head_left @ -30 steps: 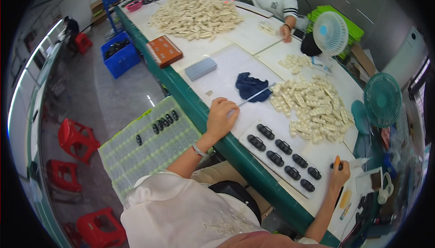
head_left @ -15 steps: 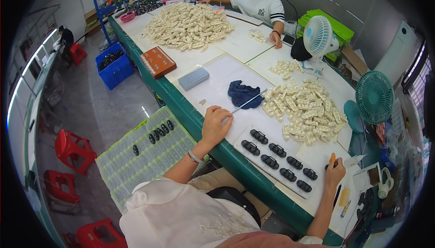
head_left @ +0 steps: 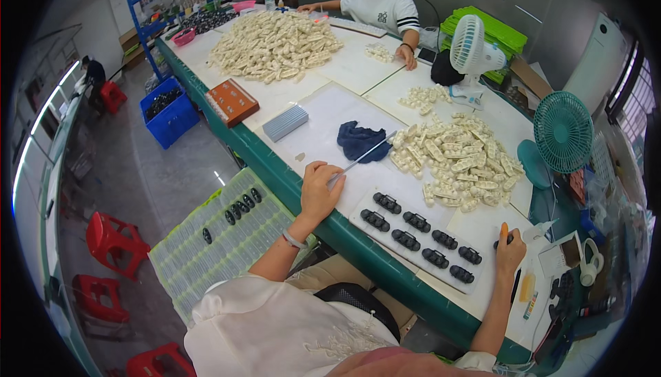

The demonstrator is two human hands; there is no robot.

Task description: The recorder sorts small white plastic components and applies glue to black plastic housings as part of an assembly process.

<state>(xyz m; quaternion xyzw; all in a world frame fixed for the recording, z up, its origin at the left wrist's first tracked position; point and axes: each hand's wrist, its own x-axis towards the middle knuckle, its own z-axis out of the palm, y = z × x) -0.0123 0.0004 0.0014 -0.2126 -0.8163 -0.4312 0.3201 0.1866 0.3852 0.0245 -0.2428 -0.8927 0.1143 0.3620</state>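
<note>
at the near edge of the table (head_left: pixel 372 260), our two hands sit wide apart, with the white board (head_left: pixel 425 242) and its eight dark pieces (head_left: pixel 416 222) between them; our left hand (head_left: pixel 320 192) is just off the board's left end, its fingers curled loosely over the near end of the thin pale rod (head_left: pixel 370 151); we cannot tell if they grip it or only rest on it; the rod's long axis runs away from us and to the right, crossing the navy cloth (head_left: pixel 352 139) and ending by the left edge of the cream heap (head_left: pixel 475 156); our right hand (head_left: pixel 509 249) is nearly closed around an orange-tipped tool (head_left: pixel 504 232), which stands roughly upright out of the grip; something dark shows at those fingers, too hidden for us to name; the board's long axis slants from upper left to lower right, and our right hand is the nearer to it, just beside its right end
</note>
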